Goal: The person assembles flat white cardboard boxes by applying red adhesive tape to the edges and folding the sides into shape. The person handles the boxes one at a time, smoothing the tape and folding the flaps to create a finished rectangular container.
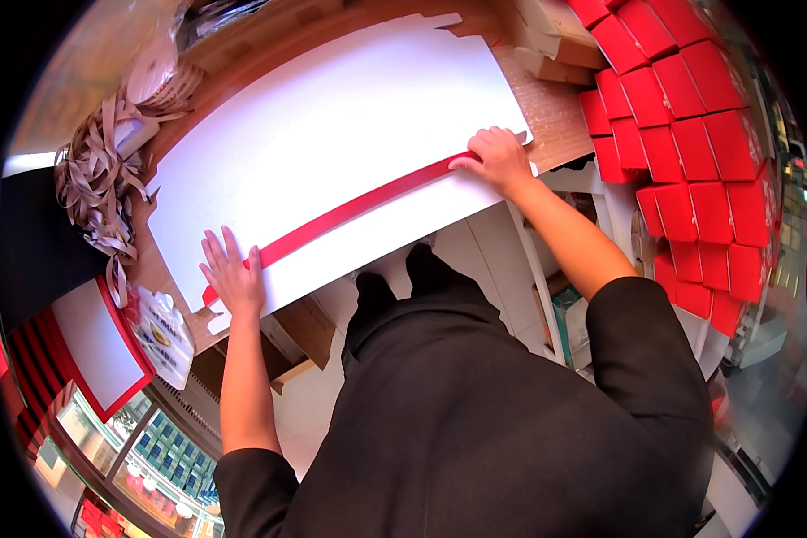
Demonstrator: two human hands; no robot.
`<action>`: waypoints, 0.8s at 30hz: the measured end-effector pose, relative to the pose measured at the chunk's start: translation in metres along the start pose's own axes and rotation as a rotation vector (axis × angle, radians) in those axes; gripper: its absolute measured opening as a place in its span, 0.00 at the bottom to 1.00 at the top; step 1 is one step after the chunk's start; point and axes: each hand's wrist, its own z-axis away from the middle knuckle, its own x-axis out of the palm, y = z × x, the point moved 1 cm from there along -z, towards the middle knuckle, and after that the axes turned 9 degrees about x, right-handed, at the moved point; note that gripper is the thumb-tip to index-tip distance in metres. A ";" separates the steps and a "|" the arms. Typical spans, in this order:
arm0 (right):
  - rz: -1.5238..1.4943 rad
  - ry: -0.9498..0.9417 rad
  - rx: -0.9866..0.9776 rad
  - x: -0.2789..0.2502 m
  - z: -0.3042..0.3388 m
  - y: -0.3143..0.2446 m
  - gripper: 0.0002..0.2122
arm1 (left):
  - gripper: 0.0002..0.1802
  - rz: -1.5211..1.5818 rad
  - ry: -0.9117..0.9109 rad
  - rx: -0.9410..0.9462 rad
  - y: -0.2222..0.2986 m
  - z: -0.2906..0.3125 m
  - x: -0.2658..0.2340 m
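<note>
A large white sheet of card point(332, 134) with notched corners lies over the wooden table in front of me. Across its near part runs a narrow red strip point(359, 208), slanting from lower left to upper right. My left hand point(233, 276) rests flat on the card with fingers spread, over the strip's left end. My right hand point(500, 163) is closed at the strip's right end, its thumb lying along the red and its fingers curled near the card's right edge. What lies under the right palm is hidden.
Stacked red boxes point(690, 134) rise on the right. At the left hang tangled brown ribbons point(99, 179), near a white roll point(157, 81). A cardboard box point(251, 36) stands at the table's back. A red-bordered white panel point(99, 345) and a printed plastic bag point(163, 332) are lower left.
</note>
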 end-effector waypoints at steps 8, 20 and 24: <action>-0.076 -0.210 0.140 0.001 -0.001 0.000 0.19 | 0.37 -0.021 -0.012 -0.004 -0.002 0.001 0.001; 0.215 -0.427 0.114 -0.002 -0.006 -0.021 0.33 | 0.37 -0.027 -0.016 0.001 0.000 0.001 0.000; 0.187 -0.331 0.074 -0.001 -0.004 -0.029 0.30 | 0.38 -0.016 -0.023 -0.007 0.000 0.000 0.000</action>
